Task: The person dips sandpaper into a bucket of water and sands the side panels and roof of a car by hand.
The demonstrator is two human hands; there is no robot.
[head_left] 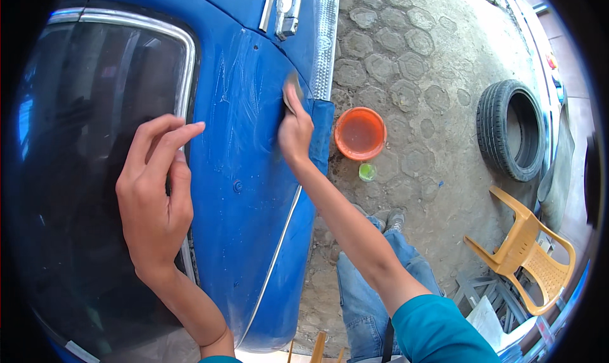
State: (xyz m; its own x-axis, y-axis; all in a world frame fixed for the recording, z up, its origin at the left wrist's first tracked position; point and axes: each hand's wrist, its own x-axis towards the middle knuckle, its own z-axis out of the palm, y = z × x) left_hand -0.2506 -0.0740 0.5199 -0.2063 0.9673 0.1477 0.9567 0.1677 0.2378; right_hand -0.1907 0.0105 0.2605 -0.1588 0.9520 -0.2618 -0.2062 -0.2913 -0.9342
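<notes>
Hands at a blue car point(238, 154): right hand point(295, 138) with thin sheet point(292, 81) grasped, left hand point(157, 195) unladen

Most of the left side is filled by the car, with its dark window point(82, 173) and with whitish streaks point(224, 87) on the panel point(254, 135). On the paved ground point(419, 150), to the right, a yellow chair point(515, 241) and a black tyre point(491, 131) are placed, and beside the car an orange bowl point(360, 155) is set. The left hand is raised before the window, its fingers loosely bent; whether the window is touched cannot be told. By the right hand, partly blurred, the sheet is gripped under the thumb, at the panel, well apart from the left hand and to its right. Its long axis is directed nearly along the right hand; its free end is pointed forward, away from the wrist.
</notes>
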